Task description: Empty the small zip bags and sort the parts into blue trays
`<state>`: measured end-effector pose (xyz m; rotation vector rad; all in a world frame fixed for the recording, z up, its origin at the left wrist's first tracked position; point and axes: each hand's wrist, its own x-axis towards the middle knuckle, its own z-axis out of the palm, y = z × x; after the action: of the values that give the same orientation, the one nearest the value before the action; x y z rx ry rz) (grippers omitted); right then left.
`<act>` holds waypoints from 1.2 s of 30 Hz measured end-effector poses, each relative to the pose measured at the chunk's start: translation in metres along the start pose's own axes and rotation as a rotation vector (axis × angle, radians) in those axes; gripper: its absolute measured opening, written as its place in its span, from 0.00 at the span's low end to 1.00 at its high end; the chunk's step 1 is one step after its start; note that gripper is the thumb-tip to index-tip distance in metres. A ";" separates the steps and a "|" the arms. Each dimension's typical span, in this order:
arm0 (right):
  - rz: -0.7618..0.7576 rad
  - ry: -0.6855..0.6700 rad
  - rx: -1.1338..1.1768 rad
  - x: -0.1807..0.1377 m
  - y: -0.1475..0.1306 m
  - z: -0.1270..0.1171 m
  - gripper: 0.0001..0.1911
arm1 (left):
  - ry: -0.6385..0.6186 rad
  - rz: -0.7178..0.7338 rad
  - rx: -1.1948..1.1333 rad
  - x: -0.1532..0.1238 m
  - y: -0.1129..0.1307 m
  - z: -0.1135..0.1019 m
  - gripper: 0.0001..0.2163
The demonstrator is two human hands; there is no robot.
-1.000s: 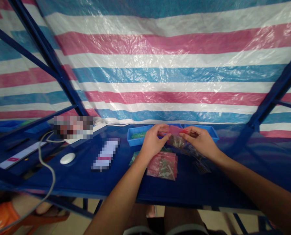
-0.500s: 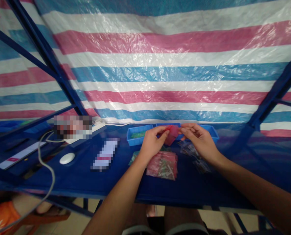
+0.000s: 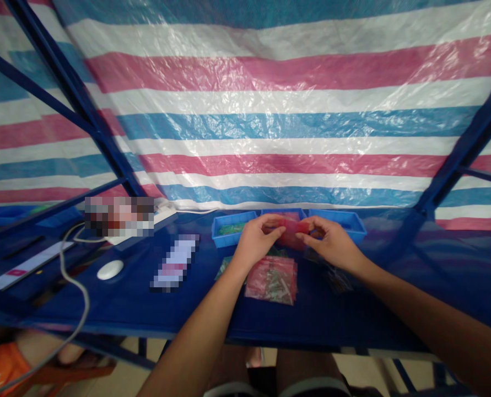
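Between both hands is a small red plastic bag point(image 3: 291, 234), held above the table. My left hand point(image 3: 258, 238) pinches its left edge between thumb and fingers. At its right edge, my right hand point(image 3: 330, 240) pinches it the same way. Below lies a pile of red plastic bags point(image 3: 272, 280) with small pieces inside that I cannot make out. Green bags point(image 3: 224, 268) stick out at the left of that pile. Under my right hand are clear bags point(image 3: 339, 280) with dark contents, partly hidden.
Three blue bins stand along the back: a left bin point(image 3: 224, 241) with green bags, a middle bin point(image 3: 265, 211) partly hidden, and a right bin point(image 3: 356, 234). On the left are a phone point(image 3: 177, 262), a white mouse point(image 3: 110, 269), a power strip point(image 3: 162, 216) and a cable point(image 3: 86, 303). Another person's orange clothing point(image 3: 3, 366) shows lower left.
My right hand has moved from beside the red bag to gripping its right edge. The bag is now spread flatter between both hands. My left hand keeps its hold.
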<state>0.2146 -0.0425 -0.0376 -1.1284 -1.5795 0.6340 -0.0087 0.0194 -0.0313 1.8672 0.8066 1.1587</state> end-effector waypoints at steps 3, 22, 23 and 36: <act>0.022 -0.063 -0.051 0.000 0.005 0.002 0.13 | -0.023 0.006 0.027 0.000 -0.002 0.000 0.12; -0.033 0.177 0.141 0.000 -0.012 0.002 0.21 | -0.014 0.237 0.360 -0.009 0.032 0.004 0.09; -0.076 0.228 0.088 0.000 -0.009 0.001 0.25 | -0.017 0.236 0.356 -0.009 0.032 0.004 0.09; 0.049 0.110 0.300 0.002 -0.013 -0.005 0.16 | -0.119 0.113 0.218 -0.010 0.023 0.005 0.23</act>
<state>0.2145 -0.0468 -0.0247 -0.9626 -1.3157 0.7983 -0.0053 -0.0021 -0.0174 2.1642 0.7951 1.0498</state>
